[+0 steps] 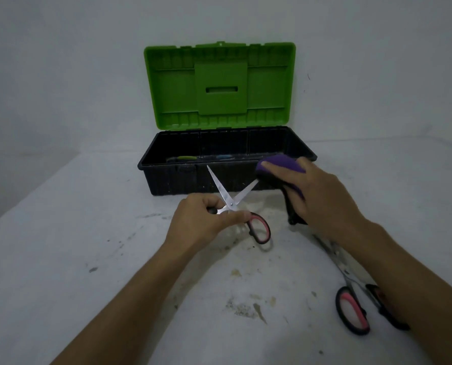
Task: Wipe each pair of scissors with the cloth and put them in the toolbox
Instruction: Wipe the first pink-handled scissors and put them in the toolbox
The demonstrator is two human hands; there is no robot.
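Observation:
My left hand (202, 219) grips a pair of black-and-pink scissors (230, 202) near the pivot, blades spread wide and pointing away from me. My right hand (322, 196) holds a purple cloth (280, 164) folded over the tip of the right blade. A second, larger pair of black-and-pink scissors (351, 306) lies flat at the right, partly hidden under my right forearm. Behind both hands stands the black toolbox (172, 180), its green lid (219, 85) upright; green and blue handles show inside it.
The white table surface (114, 233) is stained and speckled with dirt in front of the toolbox. A plain wall rises directly behind the lid. The table's left edge runs diagonally at the far left.

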